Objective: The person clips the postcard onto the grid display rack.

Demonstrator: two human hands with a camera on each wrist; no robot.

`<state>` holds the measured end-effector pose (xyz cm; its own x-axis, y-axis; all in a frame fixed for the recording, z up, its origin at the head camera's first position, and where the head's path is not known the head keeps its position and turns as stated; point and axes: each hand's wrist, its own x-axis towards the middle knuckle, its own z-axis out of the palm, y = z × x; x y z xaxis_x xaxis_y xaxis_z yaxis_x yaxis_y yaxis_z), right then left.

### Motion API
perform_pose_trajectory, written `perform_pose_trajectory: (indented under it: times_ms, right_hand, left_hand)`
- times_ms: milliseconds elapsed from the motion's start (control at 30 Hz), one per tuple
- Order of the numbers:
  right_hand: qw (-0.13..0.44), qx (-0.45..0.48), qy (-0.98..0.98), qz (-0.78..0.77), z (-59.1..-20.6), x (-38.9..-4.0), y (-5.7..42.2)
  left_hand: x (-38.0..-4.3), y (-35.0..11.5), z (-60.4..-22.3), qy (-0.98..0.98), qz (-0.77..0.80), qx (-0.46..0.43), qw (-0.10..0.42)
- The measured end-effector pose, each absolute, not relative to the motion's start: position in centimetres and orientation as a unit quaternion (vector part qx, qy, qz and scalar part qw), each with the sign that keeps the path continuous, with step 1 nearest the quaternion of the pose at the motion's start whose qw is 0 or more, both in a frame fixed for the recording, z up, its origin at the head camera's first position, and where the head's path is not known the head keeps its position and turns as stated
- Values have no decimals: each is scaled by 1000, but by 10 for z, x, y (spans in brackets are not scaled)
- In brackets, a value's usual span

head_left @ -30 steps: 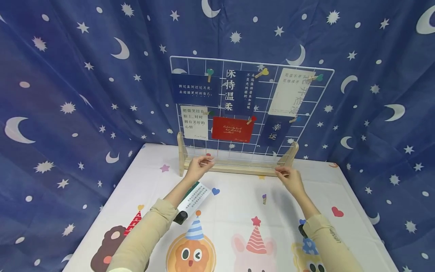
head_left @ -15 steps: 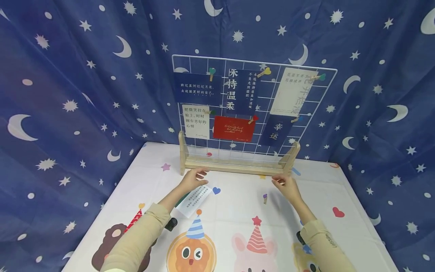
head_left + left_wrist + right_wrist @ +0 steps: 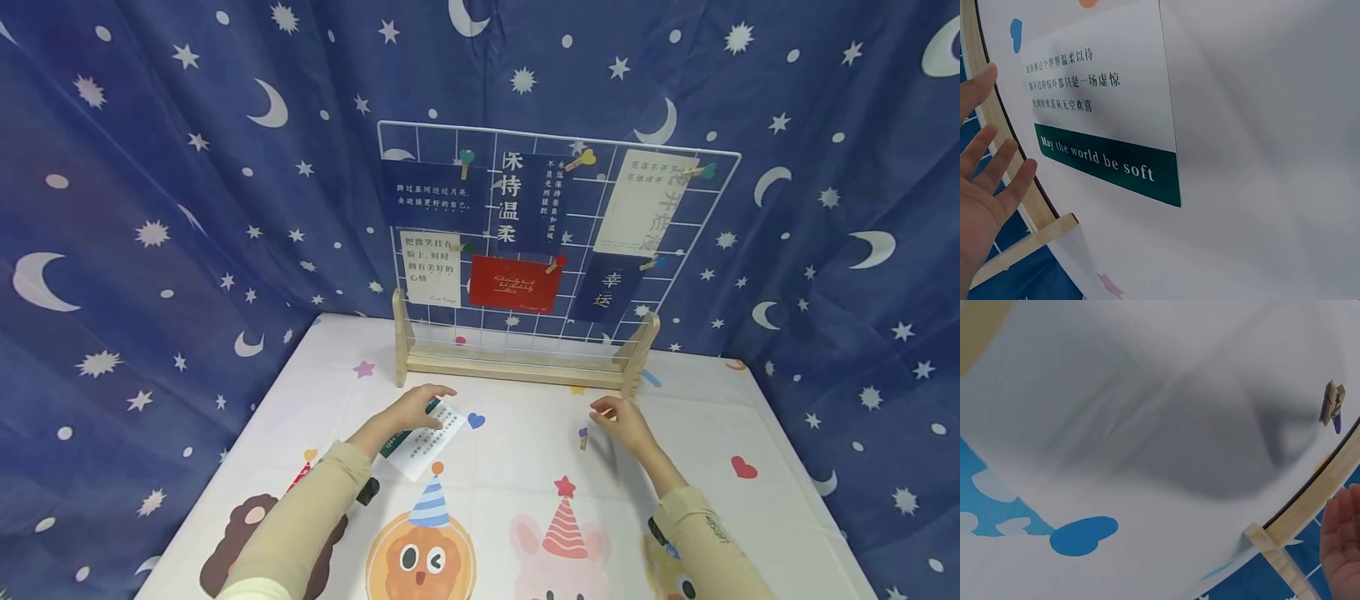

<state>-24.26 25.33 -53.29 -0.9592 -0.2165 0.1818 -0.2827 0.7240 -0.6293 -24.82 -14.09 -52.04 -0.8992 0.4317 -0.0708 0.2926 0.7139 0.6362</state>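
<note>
A white card with a dark green band point(image 3: 1107, 159), printed "May the world be soft", lies on the table. My left hand point(image 3: 411, 408) hovers over its upper left part in the head view, fingers spread and holding nothing. A small wooden clothespin with a purple heart point(image 3: 583, 439) lies on the cloth to the right. Close above and right of it is my right hand point(image 3: 624, 423), fingers loosely bent with nothing between them. In the right wrist view the clothespin point(image 3: 1332, 403) sits near the stand's base, and part of the right hand point(image 3: 1341, 540) shows at the edge.
Behind the hands stands a white wire grid point(image 3: 517, 332) on a wooden base point(image 3: 510, 369). Clothespins hold several cards on it, among them a red card point(image 3: 513, 285) and a blue card point(image 3: 435, 196). A starry blue curtain point(image 3: 187, 208) surrounds the cartoon-printed tablecloth point(image 3: 510, 492).
Both hands have drawn back from the grid's wooden base toward me. The left has come down over the white and green card, the right near the purple clothespin.
</note>
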Motion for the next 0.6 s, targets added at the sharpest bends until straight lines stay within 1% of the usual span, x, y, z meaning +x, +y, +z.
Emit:
perform_pose_trajectory:
  times_ms: [133, 300, 600]
  right_hand:
    - [28, 132, -932, 338, -534, -242, 252]
    - [1, 119, -937, 328, -536, -242, 250]
    - [-13, 114, -940, 322, -539, -240, 250]
  left_hand:
    - [-252, -143, -521, 926, 291, 203, 125]
    - [-256, -143, -522, 941, 234, 190, 155]
    - [-266, -138, -517, 951, 146, 206, 180]
